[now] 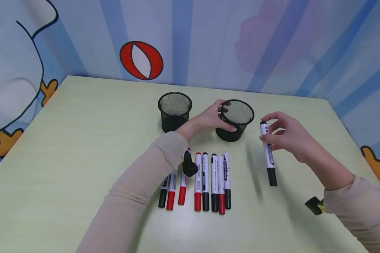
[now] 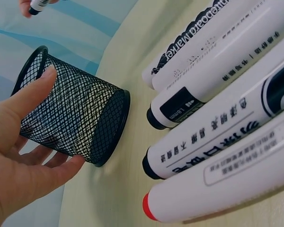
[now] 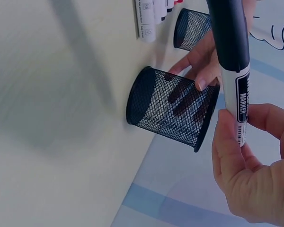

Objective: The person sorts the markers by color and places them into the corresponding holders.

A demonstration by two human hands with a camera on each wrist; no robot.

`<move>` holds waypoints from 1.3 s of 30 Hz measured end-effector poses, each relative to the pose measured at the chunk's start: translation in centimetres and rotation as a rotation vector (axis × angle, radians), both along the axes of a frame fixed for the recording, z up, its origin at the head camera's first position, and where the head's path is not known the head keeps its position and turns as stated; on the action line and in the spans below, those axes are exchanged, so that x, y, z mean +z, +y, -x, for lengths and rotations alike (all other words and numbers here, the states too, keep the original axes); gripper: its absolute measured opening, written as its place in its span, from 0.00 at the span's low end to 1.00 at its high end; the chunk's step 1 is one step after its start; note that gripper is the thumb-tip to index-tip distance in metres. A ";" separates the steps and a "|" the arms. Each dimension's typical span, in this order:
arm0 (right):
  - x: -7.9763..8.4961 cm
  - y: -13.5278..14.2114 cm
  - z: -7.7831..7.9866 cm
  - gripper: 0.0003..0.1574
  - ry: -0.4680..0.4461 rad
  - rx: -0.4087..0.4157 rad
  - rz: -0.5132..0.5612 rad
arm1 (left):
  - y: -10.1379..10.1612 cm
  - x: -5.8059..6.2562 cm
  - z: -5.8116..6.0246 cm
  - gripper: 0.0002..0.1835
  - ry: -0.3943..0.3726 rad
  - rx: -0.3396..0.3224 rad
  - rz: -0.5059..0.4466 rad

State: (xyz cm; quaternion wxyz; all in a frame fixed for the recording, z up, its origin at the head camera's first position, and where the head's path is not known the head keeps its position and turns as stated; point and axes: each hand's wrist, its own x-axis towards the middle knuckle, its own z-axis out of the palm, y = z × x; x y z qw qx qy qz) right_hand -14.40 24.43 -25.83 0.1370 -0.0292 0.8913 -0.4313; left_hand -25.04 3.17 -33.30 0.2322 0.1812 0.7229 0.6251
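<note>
My left hand (image 1: 210, 117) grips a black mesh pen holder (image 1: 230, 134) from its left side, thumb in front and fingers behind. In the left wrist view, the holder (image 2: 78, 109) has its base down at the tabletop. To the right of it, my right hand (image 1: 292, 138) pinches a white whiteboard marker (image 1: 268, 151) near its upper end, with the black cap pointing down. That marker (image 3: 234, 75) is above the table, apart from the holder. Several whiteboard markers (image 1: 214, 175) with red or black caps lie in a row in front, some partly hidden by the left sleeve.
A second black mesh pen holder (image 1: 175, 121) stands to the left, behind my left forearm. Behind the pale wooden table (image 1: 66, 140) rises a blue striped wall (image 1: 206, 42) with cartoon prints. Dark wrist devices (image 1: 189, 167) sit at both sleeves.
</note>
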 end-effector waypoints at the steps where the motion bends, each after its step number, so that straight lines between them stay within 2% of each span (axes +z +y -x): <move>1: 0.1 0.0 0.1 0.35 0.003 0.001 -0.002 | 0.0 0.0 0.0 0.48 0.000 0.002 0.001; 12: 1.9 0.1 1.4 0.36 0.050 0.002 -0.010 | -0.3 0.1 0.0 0.48 0.000 0.014 0.000; 20: 3.1 0.4 2.0 0.33 0.124 -0.048 0.037 | 0.0 -0.2 -0.2 0.47 0.002 0.007 -0.015; 30: 4.4 0.3 4.1 0.29 0.191 -0.106 0.231 | 0.1 0.1 0.0 0.47 0.004 0.000 -0.021; 39: 4.9 -0.3 5.3 0.30 0.274 -0.219 0.492 | 0.1 0.0 -0.1 0.47 0.012 -0.006 0.011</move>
